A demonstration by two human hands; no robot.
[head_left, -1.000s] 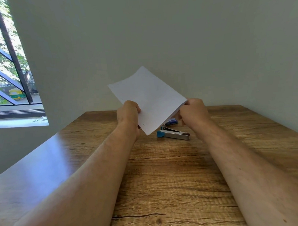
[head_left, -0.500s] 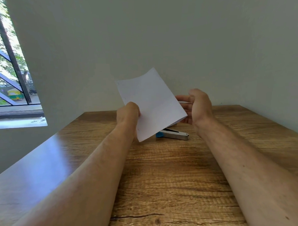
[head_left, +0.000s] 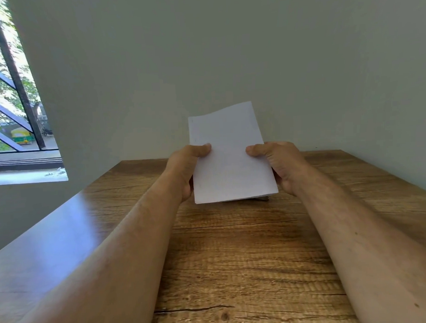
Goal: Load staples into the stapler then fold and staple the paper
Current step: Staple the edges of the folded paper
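You hold the paper (head_left: 228,158) in front of you with both hands, above the far part of the wooden table (head_left: 246,256). It stands almost upright, with the top leaning a little to the right. Your left hand (head_left: 185,169) grips its left edge: the thumb lies on the side that faces you, and the other fingers are behind the sheet, so you cannot see them. Your right hand (head_left: 283,166) grips the right edge in the same way, thumb on the front. At the lower right corner a second layer shows, so the sheet looks folded.

The paper stands in the way of the things behind it. Of the stapler (head_left: 262,197) only a thin grey strip shows under the lower edge of the sheet, lying on the table; the rest is hidden.

Behind the table is a plain grey-green wall (head_left: 227,52). On the left is a window (head_left: 12,108) with dark slanted bars, with trees and a small yellow-green vehicle (head_left: 22,135) outside. Light from it reflects on the left part of the table.
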